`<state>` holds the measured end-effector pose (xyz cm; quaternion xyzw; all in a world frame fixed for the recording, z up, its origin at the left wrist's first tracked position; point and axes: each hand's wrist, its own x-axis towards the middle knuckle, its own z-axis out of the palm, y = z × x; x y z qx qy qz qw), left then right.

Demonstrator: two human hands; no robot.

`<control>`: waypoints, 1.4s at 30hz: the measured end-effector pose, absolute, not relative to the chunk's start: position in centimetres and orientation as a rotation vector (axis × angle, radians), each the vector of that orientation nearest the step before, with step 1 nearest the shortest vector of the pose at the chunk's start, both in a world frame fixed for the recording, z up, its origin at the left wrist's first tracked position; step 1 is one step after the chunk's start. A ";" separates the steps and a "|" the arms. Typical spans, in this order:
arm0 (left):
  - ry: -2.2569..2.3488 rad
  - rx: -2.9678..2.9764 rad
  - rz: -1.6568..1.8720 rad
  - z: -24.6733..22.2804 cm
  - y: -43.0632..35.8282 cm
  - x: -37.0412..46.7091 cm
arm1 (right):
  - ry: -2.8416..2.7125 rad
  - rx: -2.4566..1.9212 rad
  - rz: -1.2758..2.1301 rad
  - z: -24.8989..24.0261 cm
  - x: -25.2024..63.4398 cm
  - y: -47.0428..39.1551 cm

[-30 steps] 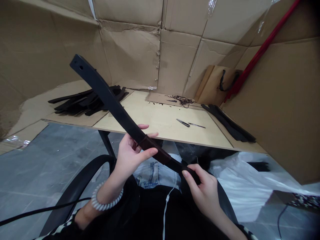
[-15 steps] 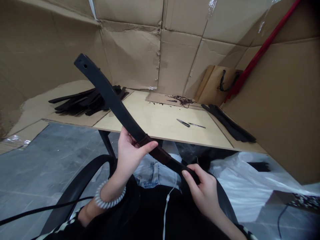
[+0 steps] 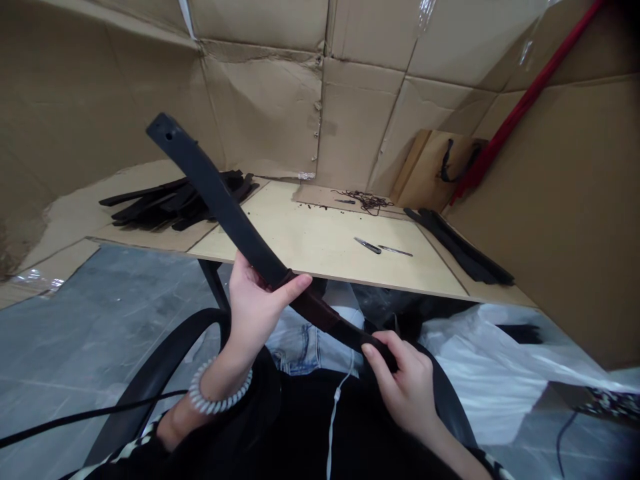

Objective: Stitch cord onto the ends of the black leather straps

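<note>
And here the left hand (image 3: 255, 307) has been tucked in closer: the fingers that were spread past the far edge of the black strip (image 3: 220, 193) have now been drawn behind it, and the thumb is laid over the upper end of the brown band (image 3: 323, 313). The lower end is still pinched by the right hand (image 3: 405, 373), its hold barely changed. So the strip is clamped by both hands, well apart from each other, and it is held on a slant above the person's lap, its holed end raised toward the upper left. With the fingers gathered, a firmer hold at the band is suggested; whether the band has been shifted cannot be told. Beyond, on the surface (image 3: 300, 240), nothing has been touched: snips (image 3: 367, 245) and a thin metal tool (image 3: 396, 251) are left lying side by side, a tangle of dark cord (image 3: 370, 201) is seen at the back, and more black strips are stacked in a left-hand pile (image 3: 170, 208) and a right-hand pile (image 3: 457, 248).
</note>
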<state>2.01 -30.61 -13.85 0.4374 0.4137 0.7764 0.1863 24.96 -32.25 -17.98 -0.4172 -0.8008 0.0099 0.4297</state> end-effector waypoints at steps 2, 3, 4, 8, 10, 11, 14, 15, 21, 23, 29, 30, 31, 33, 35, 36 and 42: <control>1.159 1.239 2.104 -13.7 -31.0 1.6 | -1.999 -1.063 0.055 -17.9 25.1 -32.1; 1.127 1.250 2.029 -13.5 -31.3 1.4 | -1.996 -1.079 0.076 -17.9 25.2 -32.1; 1.087 1.259 1.946 -13.3 -31.7 1.1 | -1.992 -1.093 0.093 -17.9 25.3 -32.0; 0.995 1.259 1.807 -12.6 -32.4 0.4 | -1.984 -1.119 0.104 -18.0 25.4 -32.0; 0.980 1.247 1.858 -12.6 -32.2 0.5 | -1.993 -1.109 0.084 -18.0 25.2 -32.1; 0.977 1.236 1.905 -12.7 -32.0 0.7 | -1.995 -1.102 0.073 -18.0 25.2 -32.1; 1.013 1.176 2.044 -13.1 -31.3 1.1 | -1.998 -1.070 0.045 -17.9 25.0 -32.2; 1.031 1.159 2.067 -13.2 -31.2 1.2 | -1.997 -1.062 0.037 -17.9 25.0 -32.3; 0.930 1.183 1.890 -12.6 -31.9 0.5 | -1.977 -1.126 0.117 -17.9 25.5 -32.2; 0.915 1.181 1.846 -12.3 -32.2 0.4 | -1.970 -1.142 0.131 -18.0 25.5 -32.1; 1.004 1.216 2.062 -12.5 -31.6 0.6 | -1.963 -1.145 0.260 -18.1 25.4 -32.2; 1.045 1.230 2.076 -12.6 -31.4 0.5 | -1.960 -1.160 0.322 -18.1 25.4 -32.2; 1.082 1.254 2.068 -12.7 -31.3 0.4 | -1.953 -1.180 0.399 -18.1 25.4 -32.2; 1.134 1.343 1.992 -13.1 -31.2 -0.1 | -1.933 -1.215 0.567 -18.2 25.4 -32.1; 1.169 1.435 1.903 -13.4 -31.3 -0.7 | -1.898 -1.235 0.661 -18.3 25.5 -31.9; 1.179 1.458 1.882 -13.6 -31.4 -0.9 | -1.881 -1.234 0.679 -18.3 25.6 -31.8; 1.024 1.210 1.953 -13.8 -32.2 -0.7 | -1.972 -0.870 1.741 -17.5 26.4 -31.1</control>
